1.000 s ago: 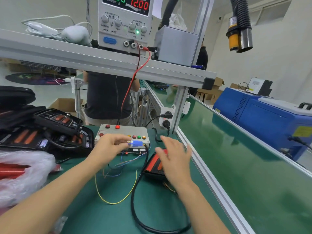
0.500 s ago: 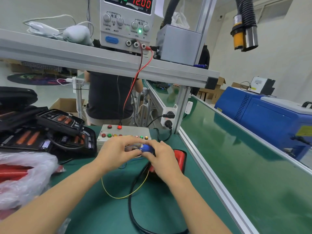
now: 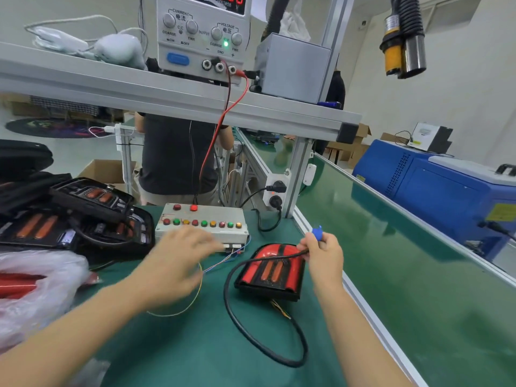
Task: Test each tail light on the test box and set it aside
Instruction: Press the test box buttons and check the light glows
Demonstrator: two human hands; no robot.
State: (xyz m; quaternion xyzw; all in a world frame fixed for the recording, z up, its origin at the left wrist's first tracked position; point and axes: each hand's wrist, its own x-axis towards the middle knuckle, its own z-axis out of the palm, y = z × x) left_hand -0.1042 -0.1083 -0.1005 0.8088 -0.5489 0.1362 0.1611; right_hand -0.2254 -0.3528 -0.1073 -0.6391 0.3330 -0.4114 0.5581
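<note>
A red tail light (image 3: 269,270) in a black housing lies on the green bench in front of the grey test box (image 3: 202,220), whose top carries red, green and yellow buttons. The light's black cable (image 3: 251,335) loops toward me and rises to my right hand (image 3: 322,251), which pinches the blue connector (image 3: 317,234) at its end, lifted clear of the box. My left hand (image 3: 178,255) is blurred, fingers spread, just in front of the box's white sockets (image 3: 233,246), holding nothing.
Several black tail lights (image 3: 69,219) are stacked at the left, beside a clear bag (image 3: 30,289) of red parts. A power supply (image 3: 202,34) stands on the shelf, its red lead running down. Green conveyor (image 3: 405,247) and a blue machine (image 3: 446,188) lie right. A person stands behind.
My right hand has pulled the blue connector away from the test box, up and to the right. My left hand has let go of the plug and spread open by the sockets.
</note>
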